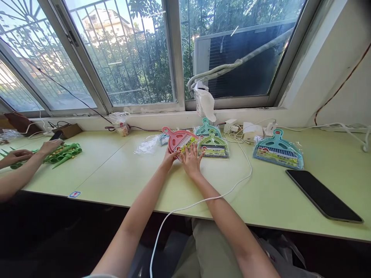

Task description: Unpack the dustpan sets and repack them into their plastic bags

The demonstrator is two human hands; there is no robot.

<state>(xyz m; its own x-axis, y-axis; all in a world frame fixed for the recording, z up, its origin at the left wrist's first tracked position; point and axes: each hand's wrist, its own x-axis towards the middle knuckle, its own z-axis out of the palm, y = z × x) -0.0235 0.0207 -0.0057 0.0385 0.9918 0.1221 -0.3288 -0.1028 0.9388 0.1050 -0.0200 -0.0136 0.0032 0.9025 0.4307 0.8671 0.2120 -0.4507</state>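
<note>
Both my hands reach forward to a pink mini dustpan-and-brush set [179, 139] in a clear bag on the pale green table [116, 173]. My left hand [169, 159] pinches the bag's near edge with curled fingers. My right hand [191, 159] lies on the bag's lower right part, fingers spread. A green set [213, 145] and a teal set [206, 127] lie just right of and behind the pink one. Another teal set [277, 150] lies apart, farther right.
A black tablet [323, 196] lies at the right front. A white cable [232, 189] crosses the table over my right arm. Chargers and plugs [249, 133] sit by the window sill. At the left, another person's hands [31, 152] handle green plastic parts [63, 152]. An empty clear bag [149, 144] lies nearby.
</note>
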